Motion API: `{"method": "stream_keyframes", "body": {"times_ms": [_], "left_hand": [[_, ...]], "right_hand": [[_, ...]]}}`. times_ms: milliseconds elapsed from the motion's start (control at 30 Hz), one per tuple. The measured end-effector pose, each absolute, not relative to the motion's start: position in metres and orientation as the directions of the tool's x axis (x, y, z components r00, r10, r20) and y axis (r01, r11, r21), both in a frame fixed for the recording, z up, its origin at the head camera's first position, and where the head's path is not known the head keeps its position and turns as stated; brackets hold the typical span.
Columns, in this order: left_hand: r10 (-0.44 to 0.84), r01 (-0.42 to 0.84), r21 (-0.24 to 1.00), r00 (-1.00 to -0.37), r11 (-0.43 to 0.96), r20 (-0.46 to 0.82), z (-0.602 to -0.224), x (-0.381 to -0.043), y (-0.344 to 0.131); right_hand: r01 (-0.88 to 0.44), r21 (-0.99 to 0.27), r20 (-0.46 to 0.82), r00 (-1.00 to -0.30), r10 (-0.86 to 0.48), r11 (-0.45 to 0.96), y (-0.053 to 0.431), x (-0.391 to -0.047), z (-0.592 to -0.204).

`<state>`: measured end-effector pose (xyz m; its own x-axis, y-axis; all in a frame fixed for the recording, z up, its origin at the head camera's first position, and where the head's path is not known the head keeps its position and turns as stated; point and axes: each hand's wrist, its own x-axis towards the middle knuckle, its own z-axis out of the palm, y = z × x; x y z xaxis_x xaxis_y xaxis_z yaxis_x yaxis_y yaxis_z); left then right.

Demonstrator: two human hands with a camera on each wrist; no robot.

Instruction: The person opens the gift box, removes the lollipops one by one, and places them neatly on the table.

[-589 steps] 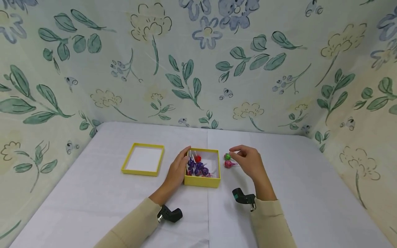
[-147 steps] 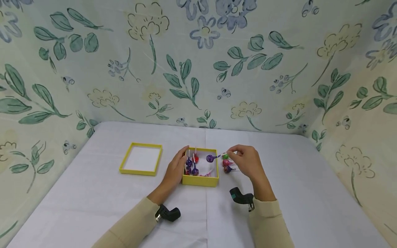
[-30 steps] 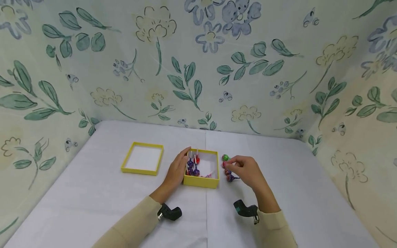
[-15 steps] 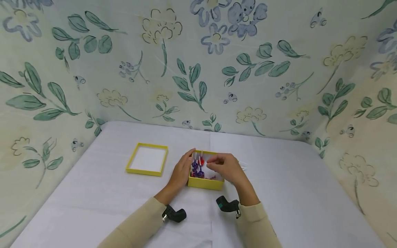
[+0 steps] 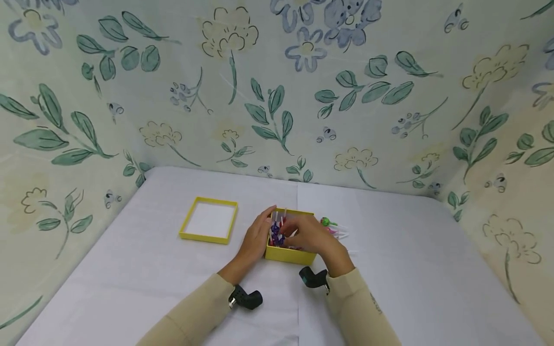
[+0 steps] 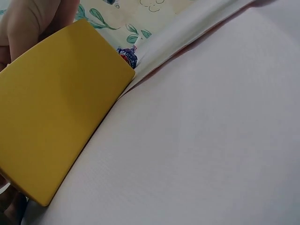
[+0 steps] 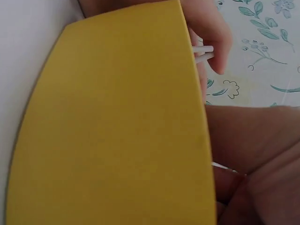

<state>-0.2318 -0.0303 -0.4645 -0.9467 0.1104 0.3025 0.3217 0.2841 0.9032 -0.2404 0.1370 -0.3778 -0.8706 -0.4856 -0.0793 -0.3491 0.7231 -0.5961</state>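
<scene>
A yellow open-topped box [image 5: 289, 256] holds several purple-wrapped lollipops [image 5: 275, 229], bunched along its left wall with white sticks pointing up. My left hand [image 5: 256, 236] grips the box's left side, and in the right wrist view a bent digit hooks over the wall beside two white sticks [image 7: 204, 48]. My right hand [image 5: 309, 234] reaches into the box from the right, thumb and forefinger parted right at the lollipops. Its other fingertips are hidden. Right of the box lie a green lollipop [image 5: 325, 221] and a pink lollipop [image 5: 332, 230], partly behind the right hand.
A yellow-rimmed lid [image 5: 182, 236] with a white inside lies to the left of the box. White cloth [image 5: 143, 269] covers the table, and a floral curtain [image 5: 242, 144] hangs behind it. A wrist camera [image 5: 312, 277] sits just in front of the box.
Over the earlier frames, my right hand moves purple lollipops from the box to the row at right. Within the last second it leaves that row and enters the box. My left hand stays put.
</scene>
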Motion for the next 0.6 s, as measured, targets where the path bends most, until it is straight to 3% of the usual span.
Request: {"method": "stream_keyframes", "body": {"times_ms": [267,600], "left_hand": [[0.115,0.329,0.902,-0.944,0.278,0.309,-0.4646,-0.2318,-0.0304],[0.112,0.330,0.900,-0.944,0.285,0.311,-0.4644,-0.2315,-0.0301]], "right_hand": [[-0.420,-0.501,-0.138,-0.824,-0.549,0.756,0.1347,-0.2487,-0.3810],[-0.431,-0.453,-0.134,-0.833,-0.537,0.781,0.1334,-0.2480,-0.3837]]}}
